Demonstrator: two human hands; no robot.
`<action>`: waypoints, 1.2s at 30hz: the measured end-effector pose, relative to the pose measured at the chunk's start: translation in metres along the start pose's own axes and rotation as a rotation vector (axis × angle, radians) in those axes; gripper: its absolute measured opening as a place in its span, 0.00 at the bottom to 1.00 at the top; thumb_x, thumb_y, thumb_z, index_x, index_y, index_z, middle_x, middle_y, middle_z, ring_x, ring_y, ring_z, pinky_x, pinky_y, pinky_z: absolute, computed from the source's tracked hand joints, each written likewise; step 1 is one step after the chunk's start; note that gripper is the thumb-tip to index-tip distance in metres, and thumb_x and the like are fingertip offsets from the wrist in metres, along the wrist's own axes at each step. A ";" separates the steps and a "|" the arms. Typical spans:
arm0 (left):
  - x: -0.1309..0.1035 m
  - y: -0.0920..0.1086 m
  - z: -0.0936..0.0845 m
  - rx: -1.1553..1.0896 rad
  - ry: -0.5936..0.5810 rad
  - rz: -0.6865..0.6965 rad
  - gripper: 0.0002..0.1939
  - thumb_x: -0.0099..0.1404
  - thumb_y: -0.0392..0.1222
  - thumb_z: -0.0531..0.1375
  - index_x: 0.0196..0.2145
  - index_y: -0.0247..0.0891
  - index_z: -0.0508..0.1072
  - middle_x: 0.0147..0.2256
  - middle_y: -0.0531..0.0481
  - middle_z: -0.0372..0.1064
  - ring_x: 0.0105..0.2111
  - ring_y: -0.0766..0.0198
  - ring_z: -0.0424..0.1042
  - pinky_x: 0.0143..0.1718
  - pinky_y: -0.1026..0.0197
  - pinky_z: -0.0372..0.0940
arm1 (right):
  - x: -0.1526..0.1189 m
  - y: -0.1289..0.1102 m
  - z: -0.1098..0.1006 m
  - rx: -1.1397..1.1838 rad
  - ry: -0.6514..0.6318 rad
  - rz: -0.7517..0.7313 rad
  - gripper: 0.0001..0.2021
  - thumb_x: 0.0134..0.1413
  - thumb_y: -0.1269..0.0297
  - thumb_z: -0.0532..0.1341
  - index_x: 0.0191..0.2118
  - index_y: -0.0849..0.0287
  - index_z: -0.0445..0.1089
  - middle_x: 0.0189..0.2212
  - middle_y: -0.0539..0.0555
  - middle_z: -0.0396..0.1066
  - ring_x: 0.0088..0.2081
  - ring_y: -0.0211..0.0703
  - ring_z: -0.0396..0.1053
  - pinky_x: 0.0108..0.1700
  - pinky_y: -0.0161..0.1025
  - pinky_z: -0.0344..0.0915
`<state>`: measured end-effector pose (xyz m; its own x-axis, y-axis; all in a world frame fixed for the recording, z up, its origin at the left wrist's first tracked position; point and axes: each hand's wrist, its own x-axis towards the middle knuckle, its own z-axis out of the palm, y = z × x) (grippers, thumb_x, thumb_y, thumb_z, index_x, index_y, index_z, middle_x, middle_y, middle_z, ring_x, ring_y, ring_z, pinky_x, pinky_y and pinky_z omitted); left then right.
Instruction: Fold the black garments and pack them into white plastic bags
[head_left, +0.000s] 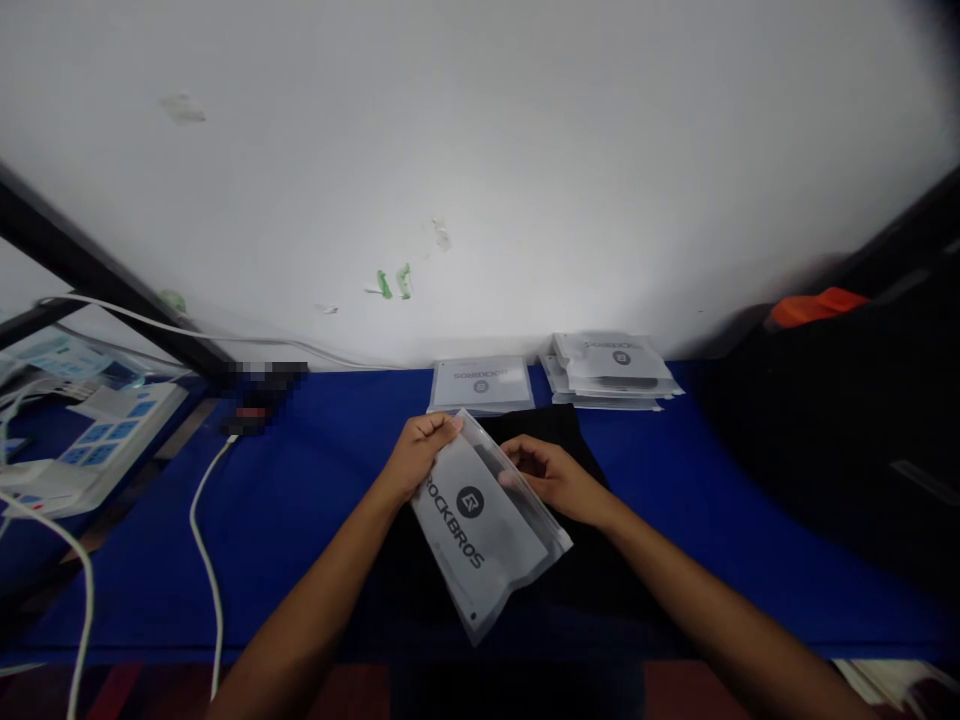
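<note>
A frosted plastic zip bag (480, 520), printed with a round logo and ROCKBROS, hangs tilted in front of me. My left hand (418, 452) pinches its upper corner between thumb and fingers. At the bag's zip edge, my right hand (551, 475) has its fingers curled, with the fingertips on the edge; whether any reach inside is hard to see. Beneath both hands lies a black cloth (562, 425), partly covered by the bag and my arms.
Against the wall, another frosted bag (480, 383) lies beside a stack of similar bags (611, 365) on the blue table (300, 530). White cables (201, 530) and a white-and-blue box (105, 445) are at left. A large black item (840, 450) with an orange piece (817, 306) stands at right.
</note>
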<state>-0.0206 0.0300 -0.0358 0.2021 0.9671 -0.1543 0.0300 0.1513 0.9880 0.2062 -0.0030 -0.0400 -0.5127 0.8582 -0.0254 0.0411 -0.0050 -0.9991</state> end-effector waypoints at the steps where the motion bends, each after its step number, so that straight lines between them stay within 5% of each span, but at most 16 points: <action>1: -0.002 0.000 0.004 0.016 0.001 0.019 0.23 0.58 0.59 0.65 0.23 0.35 0.67 0.17 0.57 0.60 0.16 0.73 0.56 0.18 0.69 0.50 | 0.000 0.000 0.001 -0.002 -0.021 0.009 0.15 0.53 0.56 0.68 0.42 0.59 0.72 0.33 0.50 0.72 0.34 0.40 0.71 0.35 0.37 0.69; 7: -0.007 -0.001 0.015 0.146 -0.055 0.082 0.24 0.60 0.60 0.63 0.23 0.35 0.67 0.19 0.57 0.59 0.18 0.73 0.55 0.20 0.69 0.50 | -0.003 -0.003 0.005 -0.024 -0.256 0.000 0.14 0.50 0.57 0.70 0.39 0.61 0.76 0.38 0.52 0.76 0.37 0.45 0.72 0.40 0.40 0.69; 10: 0.000 -0.001 0.007 0.116 0.046 0.101 0.21 0.59 0.57 0.65 0.27 0.34 0.70 0.22 0.56 0.63 0.21 0.72 0.60 0.22 0.69 0.54 | -0.002 -0.002 0.004 0.070 -0.146 0.026 0.15 0.49 0.56 0.70 0.41 0.60 0.77 0.37 0.52 0.77 0.36 0.45 0.73 0.40 0.40 0.69; 13: 0.006 0.001 -0.005 0.012 0.176 0.126 0.20 0.56 0.51 0.69 0.41 0.36 0.73 0.33 0.52 0.72 0.31 0.67 0.70 0.32 0.68 0.64 | 0.001 0.003 0.000 0.202 0.094 0.041 0.18 0.46 0.54 0.71 0.42 0.58 0.77 0.36 0.52 0.78 0.34 0.45 0.74 0.38 0.41 0.70; 16: 0.004 0.005 -0.013 -0.044 -0.121 0.001 0.21 0.58 0.48 0.69 0.47 0.38 0.74 0.42 0.46 0.75 0.41 0.60 0.74 0.42 0.61 0.68 | 0.005 0.008 -0.004 0.277 0.357 0.015 0.20 0.44 0.52 0.72 0.42 0.57 0.77 0.35 0.53 0.79 0.35 0.48 0.76 0.41 0.45 0.72; 18: 0.000 0.007 -0.016 0.017 -0.444 -0.126 0.17 0.57 0.46 0.69 0.43 0.36 0.77 0.40 0.43 0.77 0.39 0.58 0.76 0.40 0.59 0.70 | 0.008 0.009 -0.006 0.321 0.462 -0.005 0.22 0.44 0.50 0.72 0.44 0.56 0.76 0.36 0.54 0.79 0.39 0.51 0.76 0.44 0.47 0.72; 20: -0.001 0.008 -0.019 0.072 -0.560 -0.173 0.13 0.56 0.43 0.70 0.37 0.34 0.79 0.34 0.43 0.78 0.32 0.59 0.77 0.32 0.61 0.71 | 0.009 0.009 -0.008 0.362 0.526 -0.036 0.23 0.44 0.50 0.72 0.46 0.55 0.75 0.36 0.54 0.79 0.41 0.52 0.76 0.47 0.48 0.71; 22: 0.002 0.007 -0.022 0.006 -0.405 -0.137 0.11 0.55 0.42 0.70 0.34 0.33 0.79 0.29 0.45 0.77 0.26 0.63 0.75 0.25 0.65 0.68 | 0.010 0.007 -0.010 0.383 0.575 -0.054 0.22 0.43 0.52 0.73 0.44 0.56 0.75 0.37 0.53 0.79 0.41 0.51 0.76 0.49 0.48 0.70; 24: 0.010 0.005 -0.025 -0.178 -0.104 -0.070 0.11 0.55 0.42 0.70 0.32 0.32 0.77 0.26 0.47 0.76 0.22 0.65 0.73 0.21 0.67 0.67 | 0.010 0.004 -0.011 0.394 0.609 -0.029 0.20 0.42 0.53 0.73 0.40 0.57 0.76 0.36 0.53 0.79 0.39 0.49 0.76 0.47 0.46 0.70; 27: 0.018 0.004 -0.024 -0.442 0.224 0.009 0.12 0.57 0.41 0.69 0.36 0.32 0.75 0.30 0.47 0.77 0.25 0.65 0.75 0.26 0.66 0.71 | 0.010 0.001 -0.010 0.416 0.600 0.019 0.19 0.42 0.54 0.73 0.39 0.57 0.75 0.36 0.52 0.79 0.38 0.49 0.76 0.44 0.44 0.70; 29: 0.018 0.003 -0.018 -0.504 0.194 0.005 0.15 0.59 0.43 0.68 0.41 0.32 0.74 0.35 0.45 0.78 0.29 0.63 0.77 0.30 0.64 0.73 | 0.010 0.002 -0.008 0.433 0.584 0.016 0.20 0.43 0.55 0.73 0.42 0.56 0.74 0.38 0.52 0.79 0.41 0.49 0.76 0.47 0.44 0.70; 33: 0.008 -0.001 -0.004 -0.306 -0.188 -0.212 0.18 0.59 0.48 0.69 0.40 0.32 0.72 0.34 0.40 0.78 0.25 0.61 0.76 0.23 0.63 0.72 | 0.012 0.003 -0.005 0.453 0.626 0.019 0.21 0.43 0.55 0.72 0.44 0.56 0.72 0.42 0.53 0.78 0.44 0.50 0.75 0.51 0.46 0.69; 36: 0.006 -0.004 -0.003 -0.174 -0.178 -0.275 0.14 0.59 0.46 0.68 0.32 0.32 0.72 0.24 0.46 0.74 0.17 0.67 0.71 0.16 0.68 0.64 | 0.013 0.001 -0.007 0.440 0.638 0.094 0.20 0.43 0.55 0.72 0.42 0.56 0.72 0.38 0.53 0.79 0.41 0.50 0.76 0.48 0.45 0.70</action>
<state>-0.0222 0.0355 -0.0410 0.3775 0.8368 -0.3965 -0.0567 0.4482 0.8921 0.2059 0.0116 -0.0414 0.0738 0.9726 -0.2204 -0.3520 -0.1813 -0.9183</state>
